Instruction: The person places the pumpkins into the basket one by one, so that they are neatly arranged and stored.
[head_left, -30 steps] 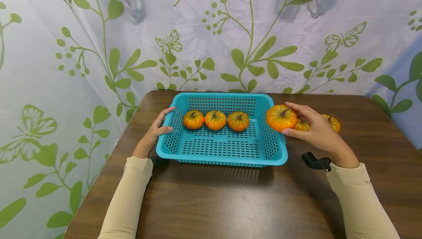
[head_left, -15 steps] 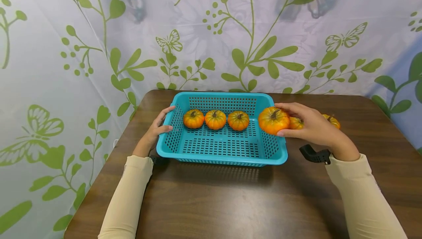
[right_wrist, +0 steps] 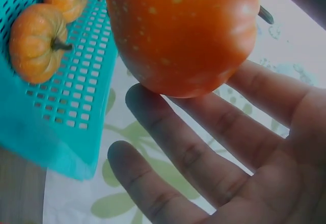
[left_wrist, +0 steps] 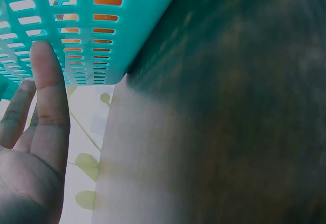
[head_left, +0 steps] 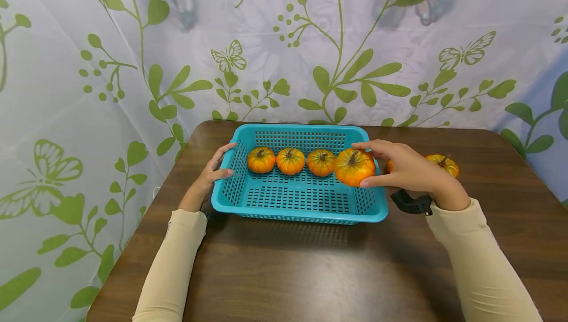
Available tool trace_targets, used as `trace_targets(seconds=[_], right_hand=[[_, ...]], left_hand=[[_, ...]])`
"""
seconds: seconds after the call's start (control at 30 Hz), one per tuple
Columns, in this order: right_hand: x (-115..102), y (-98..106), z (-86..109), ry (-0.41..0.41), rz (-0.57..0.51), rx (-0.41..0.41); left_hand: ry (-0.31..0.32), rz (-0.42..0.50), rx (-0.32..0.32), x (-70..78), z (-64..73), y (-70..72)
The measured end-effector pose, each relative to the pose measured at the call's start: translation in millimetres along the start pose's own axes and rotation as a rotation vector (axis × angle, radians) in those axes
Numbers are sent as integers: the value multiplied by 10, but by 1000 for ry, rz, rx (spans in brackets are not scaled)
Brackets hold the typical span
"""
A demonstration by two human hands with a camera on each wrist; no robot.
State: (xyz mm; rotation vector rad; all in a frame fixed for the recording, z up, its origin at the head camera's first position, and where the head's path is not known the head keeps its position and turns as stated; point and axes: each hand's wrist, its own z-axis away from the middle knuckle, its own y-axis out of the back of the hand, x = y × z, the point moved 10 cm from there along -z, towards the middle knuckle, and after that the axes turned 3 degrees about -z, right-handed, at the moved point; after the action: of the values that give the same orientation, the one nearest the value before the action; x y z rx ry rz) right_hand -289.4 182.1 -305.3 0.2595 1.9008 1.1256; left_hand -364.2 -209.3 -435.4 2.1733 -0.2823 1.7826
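Observation:
A turquoise plastic basket (head_left: 297,215) sits on the table, with three small orange pumpkins (head_left: 290,161) in a row inside, towards its back. My left hand (head_left: 205,181) holds the basket's left rim, its thumb over the edge. Seen from the left wrist, fingers (left_wrist: 48,86) reach along the outside of the perforated wall. My right hand (head_left: 401,169) grips another pumpkin (head_left: 353,168) between thumb and fingers, raised over the basket's right part, right of the row. The right wrist view shows this pumpkin's underside (right_wrist: 183,35) against the fingertips.
One more pumpkin (head_left: 443,165) lies on the brown wooden table (head_left: 293,272), right of the basket. Beside it, another pumpkin (head_left: 390,166) is mostly hidden behind my right hand. A patterned cloth with green leaves (head_left: 284,41) hangs behind the table and along its left side.
My right hand has carried its pumpkin leftwards, from above the basket's right rim to over its inside. My left hand and the basket have stayed in place.

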Motion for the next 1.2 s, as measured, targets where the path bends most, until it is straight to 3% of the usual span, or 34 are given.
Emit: trace_targets(seconds=[0.57, 1.03, 1.2], right_hand=[[-74, -316, -271, 12, -70, -127], [15, -542, -432, -59, -116, -196], [-11, -590, -519, -30, -113, -218]], left_hand=[[-9, -18, -15, 12, -3, -2], [4, -2, -13, -1, -22, 0], [10, -6, -14, -10, -20, 8]])
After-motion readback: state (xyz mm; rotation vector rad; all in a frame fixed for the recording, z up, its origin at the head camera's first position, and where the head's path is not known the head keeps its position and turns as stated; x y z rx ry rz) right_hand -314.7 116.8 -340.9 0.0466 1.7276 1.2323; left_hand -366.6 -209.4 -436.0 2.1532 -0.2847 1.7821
